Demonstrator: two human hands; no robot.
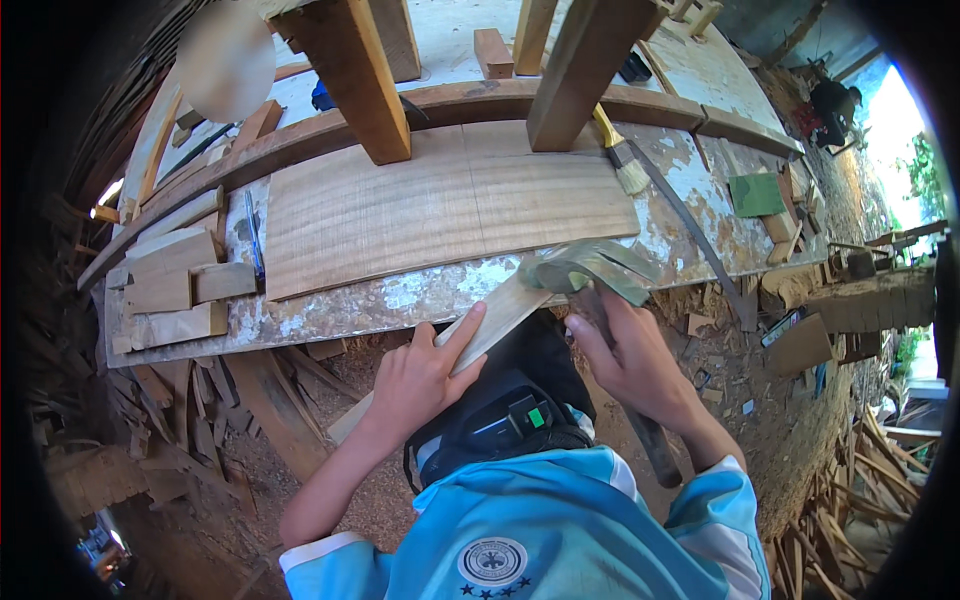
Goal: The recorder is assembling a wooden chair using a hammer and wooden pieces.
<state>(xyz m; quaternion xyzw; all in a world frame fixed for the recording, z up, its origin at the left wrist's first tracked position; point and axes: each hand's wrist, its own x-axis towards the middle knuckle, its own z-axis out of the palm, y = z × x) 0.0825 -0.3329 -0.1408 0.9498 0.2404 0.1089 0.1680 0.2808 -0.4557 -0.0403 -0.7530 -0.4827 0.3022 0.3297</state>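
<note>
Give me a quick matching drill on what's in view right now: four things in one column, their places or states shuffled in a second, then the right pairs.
Things
1. wood strip
2. hammer
3. paintbrush
4. green block

Places or states
A. lies on the bench at the far right, untouched
B. held in the left hand, sloping up to the bench edge
C. gripped by the right hand, head blurred at the strip's top end
D. lies on the bench just beyond the wide plank, bristles toward the person

Pairs: 1-B, 2-C, 3-D, 4-A
</note>
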